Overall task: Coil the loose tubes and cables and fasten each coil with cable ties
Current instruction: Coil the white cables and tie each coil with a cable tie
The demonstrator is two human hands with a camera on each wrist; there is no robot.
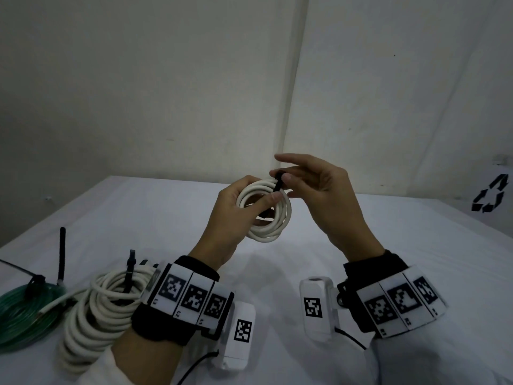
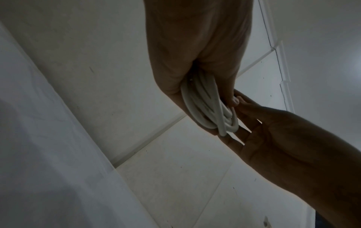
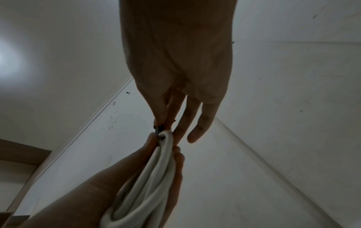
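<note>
Covering everything in white, the counter carries two finished bundles to the left of the left hand: a large white coil with a black tie standing up from it, and beyond that, a green tube coil, also tied.

The thing in hand is a small white coil, held above the counter between both hands. The left hand grips it by one side, fingers wrapped through the ring and thumb pressed across the turns. The right hand pinches a black tie at the coil's top edge with thumb and forefinger, its other fingers spread loose.

By its look, the coil is light, smooth round cord, springy enough to want to open again if the grip slackens; the turns already lie a little uneven. The best hold seems to be where the left hand has it, squeezing all turns flat right beside the tie. The tie is thin and stiff; its end is the part to pinch and pull, and it could slip from the fingertips.
</note>
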